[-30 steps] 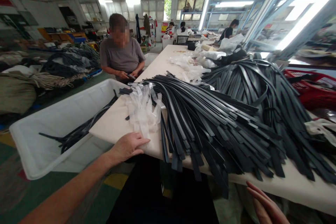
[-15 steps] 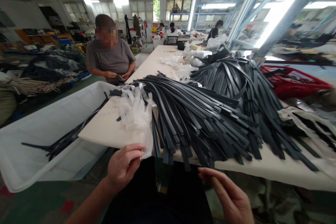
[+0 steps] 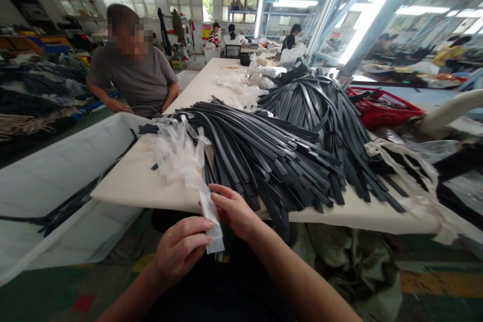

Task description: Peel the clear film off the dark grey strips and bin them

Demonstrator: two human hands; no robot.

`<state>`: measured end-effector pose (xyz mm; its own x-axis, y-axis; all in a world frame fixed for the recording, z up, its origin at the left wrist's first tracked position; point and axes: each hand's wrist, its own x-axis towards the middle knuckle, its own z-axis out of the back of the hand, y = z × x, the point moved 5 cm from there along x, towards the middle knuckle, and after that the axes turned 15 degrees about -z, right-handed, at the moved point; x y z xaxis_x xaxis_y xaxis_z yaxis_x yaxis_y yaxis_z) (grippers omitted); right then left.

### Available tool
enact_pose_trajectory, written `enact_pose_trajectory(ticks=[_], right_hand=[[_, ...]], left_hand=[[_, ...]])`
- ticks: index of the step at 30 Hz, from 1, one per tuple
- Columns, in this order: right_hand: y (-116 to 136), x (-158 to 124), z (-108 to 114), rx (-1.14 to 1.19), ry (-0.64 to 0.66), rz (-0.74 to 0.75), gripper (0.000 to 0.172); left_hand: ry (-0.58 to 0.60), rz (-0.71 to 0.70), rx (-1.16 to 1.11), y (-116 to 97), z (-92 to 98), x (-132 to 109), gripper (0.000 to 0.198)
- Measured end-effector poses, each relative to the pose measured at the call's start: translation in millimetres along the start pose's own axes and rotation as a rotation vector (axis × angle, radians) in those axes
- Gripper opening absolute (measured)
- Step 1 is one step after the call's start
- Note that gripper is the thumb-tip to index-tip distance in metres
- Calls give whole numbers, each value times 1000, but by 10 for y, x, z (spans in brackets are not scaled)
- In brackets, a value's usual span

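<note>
A narrow translucent plastic strip hangs off the table's front edge, between my two hands. My left hand pinches its lower end with thumb and fingers. Higher up, my right hand grips the same strip from the right side, its thumb partly hidden. The strip runs up toward a loose pile of similar plastic strips on the table corner. Just right of that pile lies a thick fan of flat black straps, their ends hanging toward the front edge.
A white plastic tub with several black straps stands left of the cream tabletop. A seated person is beyond the tub. More black straps and a red basket lie at the right. Other people sit farther back.
My right hand has come up and left from below the table edge and now grips the plastic strip. My left hand has moved slightly down, still holding plastic. The view has shifted right.
</note>
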<state>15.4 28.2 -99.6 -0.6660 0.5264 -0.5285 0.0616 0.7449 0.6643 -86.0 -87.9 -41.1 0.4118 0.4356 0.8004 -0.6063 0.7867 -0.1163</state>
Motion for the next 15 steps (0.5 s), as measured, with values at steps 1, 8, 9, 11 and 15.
enact_pose_trajectory(ticks=[1,8,9,11,15], right_hand=[[0,29,-24,-14,3,4,54],[403,-14,30,-41,-70,208,41],[492,-67,57,-38,-74,247,41],[661,-200,112,-18,-80,351,42],[843,-426,211,70,-91,521,39]], left_hand=[[0,7,12,6,-6,-23,13],[52,68,92,261,-48,-232,10],[69,88,118,348,-55,-279,10],[109,150,172,556,-71,-368,11],[218,300,202,917,-123,-400,26]])
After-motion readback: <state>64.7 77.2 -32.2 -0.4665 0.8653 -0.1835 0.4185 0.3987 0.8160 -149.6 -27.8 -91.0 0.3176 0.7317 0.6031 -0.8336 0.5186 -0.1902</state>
